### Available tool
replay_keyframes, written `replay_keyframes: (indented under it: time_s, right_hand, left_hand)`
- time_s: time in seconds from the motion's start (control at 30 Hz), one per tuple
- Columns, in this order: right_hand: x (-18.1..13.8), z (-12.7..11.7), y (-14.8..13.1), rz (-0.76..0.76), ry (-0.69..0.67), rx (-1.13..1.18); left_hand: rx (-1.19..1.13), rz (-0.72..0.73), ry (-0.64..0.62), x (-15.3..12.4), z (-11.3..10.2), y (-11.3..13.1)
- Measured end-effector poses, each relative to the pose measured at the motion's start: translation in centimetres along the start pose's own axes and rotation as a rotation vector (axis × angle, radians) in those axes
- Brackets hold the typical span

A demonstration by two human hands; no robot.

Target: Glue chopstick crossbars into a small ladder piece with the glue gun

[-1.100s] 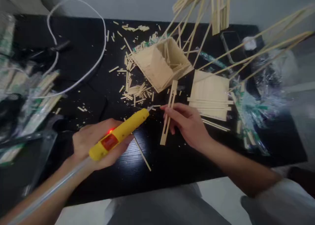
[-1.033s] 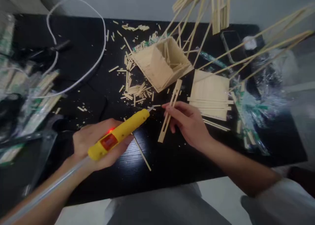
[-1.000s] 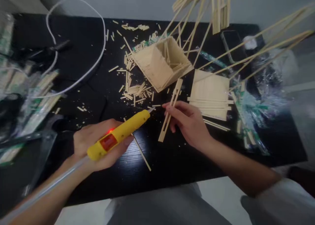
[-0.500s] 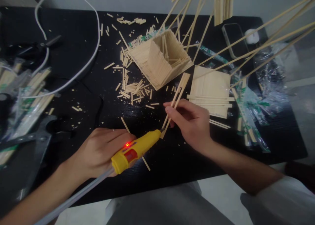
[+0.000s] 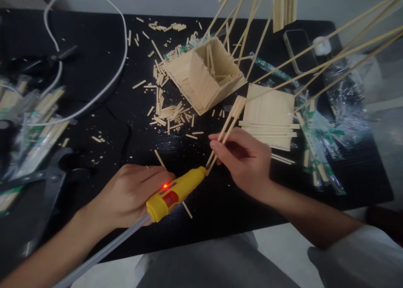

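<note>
Slippage could follow if the right hand (image 5: 247, 164), pinching the wooden sticks (image 5: 236, 106) over the worktop (image 5: 223, 216), yields to a push from the yellow glue gun (image 5: 180, 191), gripped in the left hand (image 5: 129, 191) with its nozzle (image 5: 207, 167) at their near end.

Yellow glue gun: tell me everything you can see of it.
The glue gun has a yellow, plastic-looking body with a dark red panel and a lit red light on its upper side. A long, translucent rod runs from its rear to the picture's bottom edge. The left hand grips it slantwise, its front end pointing up and right at the lower end of the chopsticks in the right hand. Whether its tip touches them is unclear.
</note>
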State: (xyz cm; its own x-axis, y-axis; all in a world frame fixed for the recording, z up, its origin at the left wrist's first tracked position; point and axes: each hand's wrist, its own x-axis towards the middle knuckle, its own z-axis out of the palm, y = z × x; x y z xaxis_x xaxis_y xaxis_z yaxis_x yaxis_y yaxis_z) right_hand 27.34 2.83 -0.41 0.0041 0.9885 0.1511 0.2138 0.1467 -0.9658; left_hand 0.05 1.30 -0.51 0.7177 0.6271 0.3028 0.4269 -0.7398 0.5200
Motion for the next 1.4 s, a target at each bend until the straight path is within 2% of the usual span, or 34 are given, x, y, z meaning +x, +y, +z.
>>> replay_keyframes:
  time_s: [0.13, 0.33, 0.47, 0.7, 0.8, 0.93, 1.13, 1.4]
  right_hand:
    - [0.1, 0.0, 0.0, 0.006, -0.003, 0.041]
    - [1.1, -0.1, 0.2, 0.111, 0.050, 0.152]
    - [1.5, -0.3, 0.5, 0.201, 0.049, 0.232]
    - [1.6, -0.2, 1.5, 0.354, -0.039, 0.381]
    - [1.7, -0.2, 1.5, 0.407, -0.093, 0.455]
    - [1.7, -0.2, 1.3, 0.457, -0.100, 0.550]
    - [1.6, -0.1, 1.5, 0.443, -0.130, 0.577]
    - [1.5, -0.3, 1.5, 0.457, -0.153, 0.647]
  left_hand:
    - [0.008, 0.013, 0.004, 0.2, -0.1, 0.1]
    - [0.034, -0.002, 0.012, -0.5, -0.3, -0.2]
    - [0.086, -0.039, 0.114, -1.0, -0.1, -0.2]
    - [0.186, -0.230, 0.269, -0.8, 0.2, 0.3]
    - [0.194, -0.234, 0.260, -0.4, 0.0, 0.5]
    - [0.182, -0.265, 0.268, -0.2, -0.1, 0.7]
    - [0.092, -0.348, 0.252, -0.4, -0.6, 0.6]
    - [0.073, -0.350, 0.277, -0.3, -0.9, 0.3]
